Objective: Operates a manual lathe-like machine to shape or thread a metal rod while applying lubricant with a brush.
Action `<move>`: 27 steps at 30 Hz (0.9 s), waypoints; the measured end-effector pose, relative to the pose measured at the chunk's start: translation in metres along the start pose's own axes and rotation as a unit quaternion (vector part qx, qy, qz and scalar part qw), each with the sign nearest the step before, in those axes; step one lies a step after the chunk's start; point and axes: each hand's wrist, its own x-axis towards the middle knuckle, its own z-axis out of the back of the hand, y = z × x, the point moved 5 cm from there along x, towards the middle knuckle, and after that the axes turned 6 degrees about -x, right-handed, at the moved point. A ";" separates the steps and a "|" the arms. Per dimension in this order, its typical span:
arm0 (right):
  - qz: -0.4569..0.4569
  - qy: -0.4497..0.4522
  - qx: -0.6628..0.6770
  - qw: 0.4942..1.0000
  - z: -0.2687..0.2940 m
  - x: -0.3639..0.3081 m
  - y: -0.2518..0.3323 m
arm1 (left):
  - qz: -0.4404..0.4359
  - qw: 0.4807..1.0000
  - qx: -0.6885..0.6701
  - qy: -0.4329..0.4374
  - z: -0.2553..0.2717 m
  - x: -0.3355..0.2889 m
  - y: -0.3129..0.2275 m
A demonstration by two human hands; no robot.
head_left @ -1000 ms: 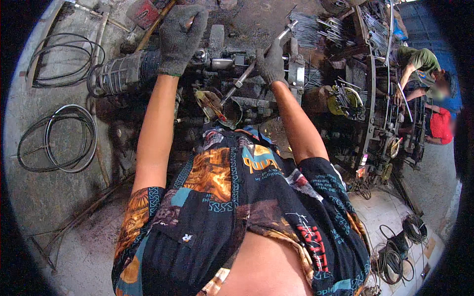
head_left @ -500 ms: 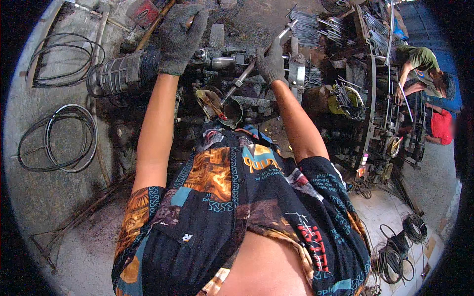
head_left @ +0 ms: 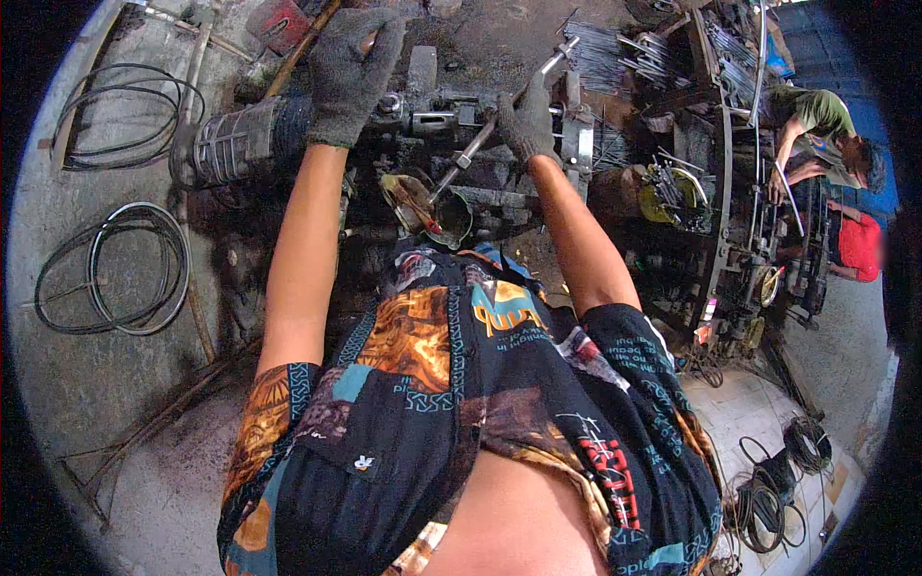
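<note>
My left hand (head_left: pixel 353 82), in a dark grey knit glove, is curled closed at the left end of a greasy metal machine (head_left: pixel 499 178). What its fingers grip is hidden beneath the glove; one bare fingertip pokes out. My right hand (head_left: pixel 528 127), gloved alike, wraps round a steel lever bar (head_left: pixel 471 151) that slants from upper right to lower left across the machine. Between the hands lies a shiny metal cylinder (head_left: pixel 434 123) showing a dark slot. Below the lever's lower end are a dark bowl (head_left: pixel 455 223) and a brush-like tool with a red tip (head_left: pixel 419 213).
A ribbed motor (head_left: pixel 230 144) adjoins the machine's left end. Coiled black hoses (head_left: pixel 115 269) hang or lie at left. To the right are a yellow bucket of metal rods (head_left: pixel 677 192), a steel rack (head_left: pixel 720 192) and two people (head_left: pixel 821 125) at work. Black coils (head_left: pixel 768 490) lie lower right.
The metal cylinder between my hands looks different: it was plain and shiny, and a dark slot now shows on it. Both hands keep nearly the same place.
</note>
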 end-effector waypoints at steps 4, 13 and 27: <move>-0.022 0.024 0.003 0.999 -0.002 0.001 -0.002 | 0.029 0.999 -0.028 0.012 -0.003 -0.002 0.005; -0.018 0.007 0.004 1.000 0.002 -0.002 0.003 | 0.005 1.000 0.002 0.007 -0.004 -0.001 -0.002; -0.031 0.030 0.010 0.999 0.001 -0.001 0.003 | 0.057 0.998 -0.030 0.008 0.000 -0.002 0.001</move>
